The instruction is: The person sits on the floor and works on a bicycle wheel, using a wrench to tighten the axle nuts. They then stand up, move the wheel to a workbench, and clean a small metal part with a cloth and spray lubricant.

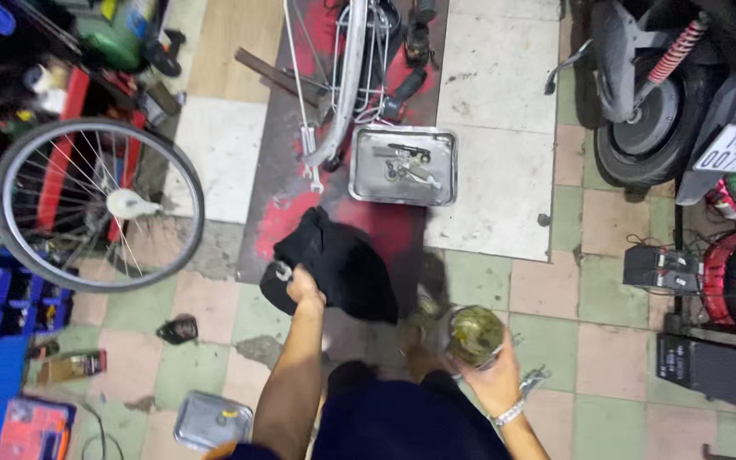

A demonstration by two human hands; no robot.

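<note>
The fingers of the left hand point(303, 285) are closed around a small metal part point(284, 271), pressed against a crumpled black cloth point(342, 266) that lies on the floor just ahead of the person's knees. The fingers of the right hand point(489, 375) are wrapped round the lower side of an open round jar point(474, 335) holding a greenish-yellow paste, held upright and a little to the right of the cloth; a metal bracelet point(508, 414) sits on that wrist. Beyond the cloth, on a red-stained patch of the tiled floor point(487, 183), rests a square metal tray point(403, 165) with a few small tools and parts in it. A white bicycle frame point(347, 81) stands just behind the tray, touching the floor near its left corner. A bicycle wheel point(95, 204) leans well off to the left, beside blue storage bins point(10, 298). A second small metal tray point(212, 420) lies near the left elbow. Scooters point(675, 102) are parked along the right edge.
</note>
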